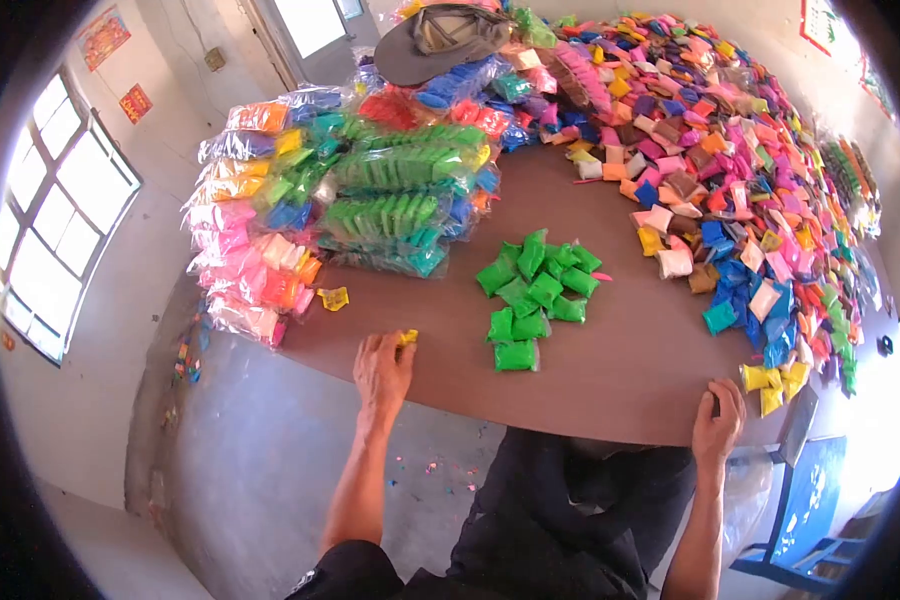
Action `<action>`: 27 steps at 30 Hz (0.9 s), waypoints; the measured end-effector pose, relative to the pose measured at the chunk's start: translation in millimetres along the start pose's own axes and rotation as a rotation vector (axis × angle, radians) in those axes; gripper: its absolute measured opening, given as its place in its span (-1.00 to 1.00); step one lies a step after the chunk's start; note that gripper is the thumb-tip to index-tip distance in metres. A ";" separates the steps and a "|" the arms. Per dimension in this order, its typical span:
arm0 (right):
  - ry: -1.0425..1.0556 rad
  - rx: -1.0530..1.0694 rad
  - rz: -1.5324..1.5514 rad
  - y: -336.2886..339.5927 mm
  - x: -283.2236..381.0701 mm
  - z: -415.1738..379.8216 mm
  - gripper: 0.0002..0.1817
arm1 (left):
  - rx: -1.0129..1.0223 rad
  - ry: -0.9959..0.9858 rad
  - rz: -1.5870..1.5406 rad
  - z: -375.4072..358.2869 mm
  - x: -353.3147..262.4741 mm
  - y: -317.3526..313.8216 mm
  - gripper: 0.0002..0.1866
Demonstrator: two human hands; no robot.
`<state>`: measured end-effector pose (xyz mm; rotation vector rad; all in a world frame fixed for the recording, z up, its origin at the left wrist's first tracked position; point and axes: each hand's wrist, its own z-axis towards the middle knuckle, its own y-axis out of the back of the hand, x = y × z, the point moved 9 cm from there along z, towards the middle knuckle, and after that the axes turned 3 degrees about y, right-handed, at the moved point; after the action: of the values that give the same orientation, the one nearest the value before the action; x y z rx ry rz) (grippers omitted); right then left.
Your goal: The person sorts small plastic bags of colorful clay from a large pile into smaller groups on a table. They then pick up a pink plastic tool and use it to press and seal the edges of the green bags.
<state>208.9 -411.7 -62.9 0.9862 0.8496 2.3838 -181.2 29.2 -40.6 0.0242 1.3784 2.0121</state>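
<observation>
My left hand rests at the near edge of the brown table, its fingers closed on a small yellow packet that is mostly covered. At the table's right front edge, my right hand has its fingers curled in; whatever they may hold is hidden. Beside it lie a few yellow packets. Between and beyond my hands is a loose pile of green packets. Another yellow packet lies apart, past my left hand.
Clear bags of green packets and pink packets are stacked at the left. A dark hat tops them. Loose multicoloured packets heap along the right side. A blue bench stands at the lower right.
</observation>
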 end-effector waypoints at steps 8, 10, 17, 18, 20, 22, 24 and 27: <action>0.023 0.011 0.027 -2.9 -1.1 -0.8 -0.80 | -0.163 0.176 -0.071 26.0 97.8 9.4 -0.70; 0.030 0.007 0.010 -2.7 -1.2 -0.6 -0.81 | -0.179 0.192 -0.072 32.1 113.5 14.5 -0.66; 0.021 -0.028 -0.039 0.3 3.4 -0.9 -0.83 | -0.273 0.018 -0.020 35.4 72.9 36.9 -0.51; 0.012 -0.029 -0.036 0.3 5.5 -1.0 -0.83 | -0.207 -0.013 -0.059 30.7 54.9 34.0 -0.53; -0.004 -0.027 -0.027 1.4 7.6 0.4 -0.83 | -0.073 -0.072 -0.132 9.9 2.0 18.6 -0.57; 0.000 -0.022 -0.036 3.0 5.8 -1.5 -0.82 | 0.059 -0.195 -0.269 -14.5 -50.2 3.9 -0.63; 0.012 -0.029 -0.055 1.3 5.9 -0.2 -0.82 | 0.072 -0.257 -0.248 -22.9 -94.3 3.9 -0.62; 0.012 -0.035 -0.035 1.4 3.8 -1.6 -0.83 | 0.096 -0.287 -0.228 -10.9 -118.2 3.2 -0.59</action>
<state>205.0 -411.1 -61.0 0.9365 0.8203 2.3691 -96.8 -44.5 -1.3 0.1833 1.2334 1.6804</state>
